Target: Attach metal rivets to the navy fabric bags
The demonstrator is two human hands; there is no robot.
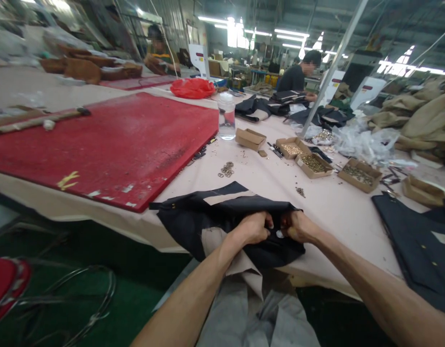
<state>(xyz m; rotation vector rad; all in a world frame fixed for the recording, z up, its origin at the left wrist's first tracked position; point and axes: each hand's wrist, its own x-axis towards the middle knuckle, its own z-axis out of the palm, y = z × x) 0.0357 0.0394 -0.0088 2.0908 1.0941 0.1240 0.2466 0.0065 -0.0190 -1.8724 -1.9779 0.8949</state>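
A black fabric piece (222, 212) with a beige strip and a loose beige flap lies bunched over the table's front edge; I cannot tell whether it is a bag or a garment. My left hand (255, 228) is closed on its upper fold, fingers curled into the cloth. Close by on the right, my right hand (297, 226) pinches the same cloth near its end. A small white thing (279, 234) shows beside the right fingertips, too small to name. The fingertips of both hands are partly hidden by the folds.
A red board (135, 140) covers the left of the table, with a hammer-like tool (41, 120) on it. Beyond my hands are metal rings (226, 169), a clear bottle (227, 118) and cardboard boxes (314, 165) of small metal parts. Another black piece (417, 246) lies right. Two people work farther back.
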